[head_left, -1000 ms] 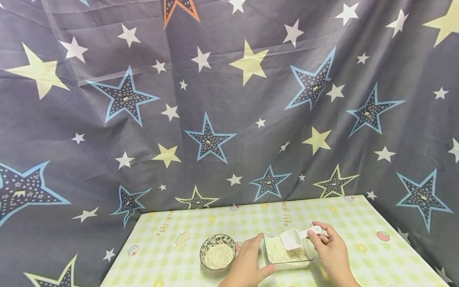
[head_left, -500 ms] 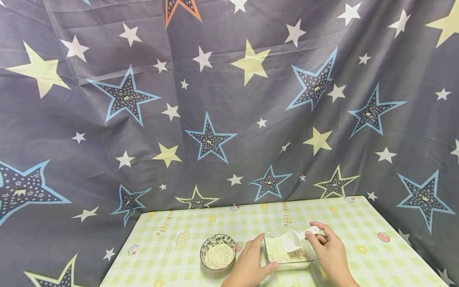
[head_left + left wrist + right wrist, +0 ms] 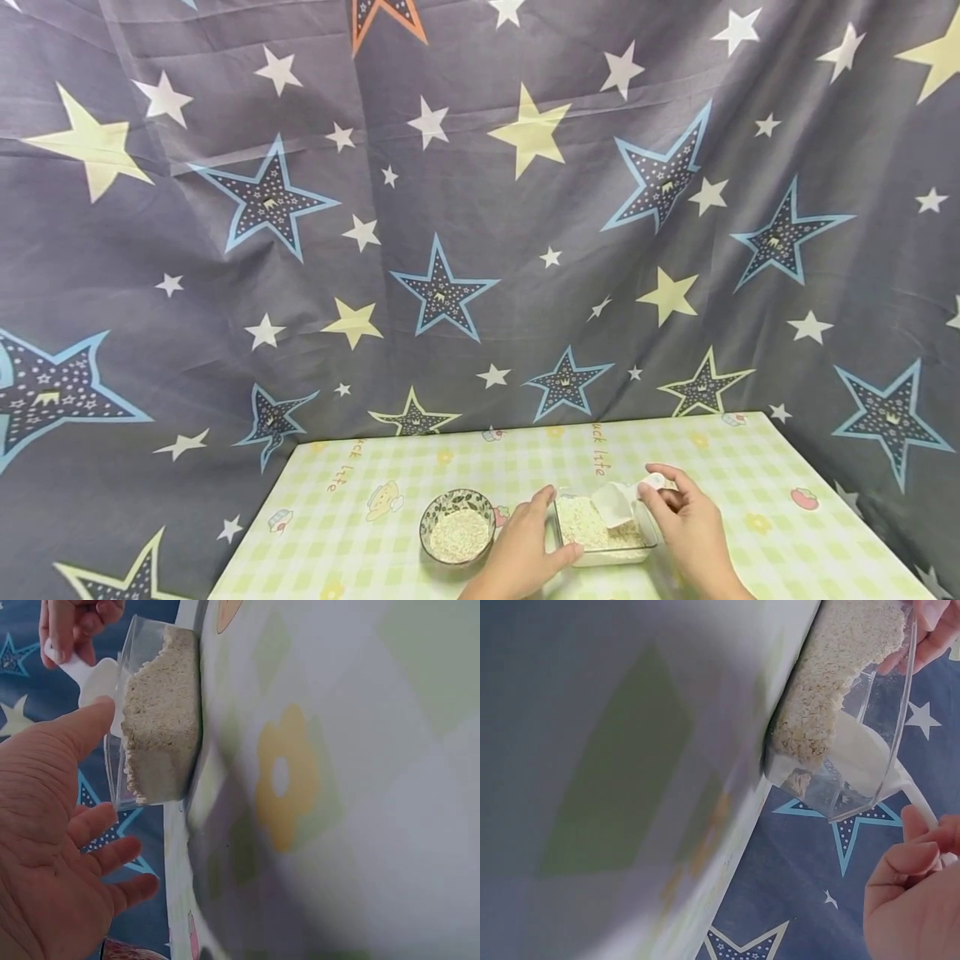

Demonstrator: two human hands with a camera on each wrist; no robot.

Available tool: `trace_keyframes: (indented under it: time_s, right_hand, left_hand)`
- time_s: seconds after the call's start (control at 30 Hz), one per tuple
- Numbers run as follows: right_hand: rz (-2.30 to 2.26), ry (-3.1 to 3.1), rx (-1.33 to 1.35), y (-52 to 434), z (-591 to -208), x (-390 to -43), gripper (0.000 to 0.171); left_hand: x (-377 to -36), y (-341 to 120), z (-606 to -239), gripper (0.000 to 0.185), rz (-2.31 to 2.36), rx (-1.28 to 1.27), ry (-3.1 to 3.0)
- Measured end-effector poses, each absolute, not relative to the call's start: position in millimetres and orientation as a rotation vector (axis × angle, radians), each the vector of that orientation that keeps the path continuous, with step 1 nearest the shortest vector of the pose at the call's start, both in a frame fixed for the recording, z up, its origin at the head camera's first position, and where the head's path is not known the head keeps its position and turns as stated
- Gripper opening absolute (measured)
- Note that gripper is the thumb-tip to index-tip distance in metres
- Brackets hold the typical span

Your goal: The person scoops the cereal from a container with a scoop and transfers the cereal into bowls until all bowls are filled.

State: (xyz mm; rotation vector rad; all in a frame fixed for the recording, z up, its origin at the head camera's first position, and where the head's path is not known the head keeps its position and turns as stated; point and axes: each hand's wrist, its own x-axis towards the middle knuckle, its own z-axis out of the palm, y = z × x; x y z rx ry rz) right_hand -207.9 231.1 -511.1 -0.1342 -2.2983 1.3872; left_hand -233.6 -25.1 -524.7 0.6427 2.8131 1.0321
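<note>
Two hands work at one clear tub (image 3: pixel 604 533) of pale grain (image 3: pixel 588 529), which sits on the counter (image 3: pixel 750 533) near its front edge. A white scoop (image 3: pixel 617 504) is tipped into the tub's right end, its bowl down among the grain and its handle rising up and to the right of the tub. The right hand (image 3: pixel 686 521) pinches that handle end between thumb and fingertips; the right wrist view shows the same pinch (image 3: pixel 911 862) just outside the tub wall (image 3: pixel 870 750). The left hand (image 3: pixel 525 546) is spread and relaxed against the tub's left wall, thumb along the near corner, fingers straight; in the left wrist view the palm (image 3: pixel 52 847) lies beside the wall with the thumb tip (image 3: pixel 94 720) at the rim.

Left of the tub, just past the left hand, stands a small patterned bowl (image 3: pixel 456 527) holding more grain. Behind it all hangs a dark star-print cloth (image 3: pixel 450 208).

Judging from the lie of things, the grip on the scoop is light and far out on the handle, so a loaded bowl could twist and shed grain onto the counter. The tub is light and only braced, not gripped; a hard push of the scoop could slide or tip it leftwards, into the bowl.
</note>
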Motion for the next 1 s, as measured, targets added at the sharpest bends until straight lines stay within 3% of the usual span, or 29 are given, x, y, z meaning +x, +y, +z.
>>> trace_keyframes:
  time_s: [0.67,1.0]
  right_hand:
    - [1.961,-2.207,-0.479,244,-512,-213,0.054]
    - [2.077,-2.131,-0.504,243,-517,-214,0.049]
  left_hand:
    - [-234,-26,-525,0.095,1.027,0.687,2.832]
    - [-234,-26,-524,0.09,1.048,0.714,2.828]
